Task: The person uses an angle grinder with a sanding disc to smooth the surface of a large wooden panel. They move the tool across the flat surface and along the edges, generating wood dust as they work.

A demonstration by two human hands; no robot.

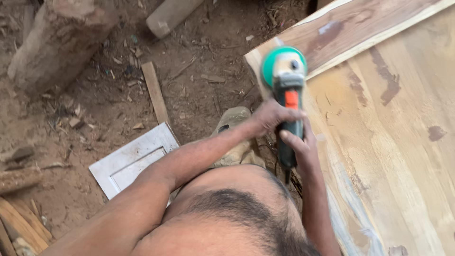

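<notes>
A green and grey angle grinder (286,80) with an orange switch rests its round head on the near edge of a large wooden slab (393,137). My left hand (271,115) grips the grinder's body just below the orange switch. My right hand (299,148) wraps around the dark rear handle, lower down. The grinder's cord hangs from the handle's end toward my bare torso. The disc's underside is hidden.
A second plank (350,28) lies along the slab's far edge. On the dirt floor lie a white panel (130,159), a thin wood strip (155,92), a log (57,40), a pipe (168,16) and scrap boards (21,223). A dusty shoe (232,124) stands beside the slab.
</notes>
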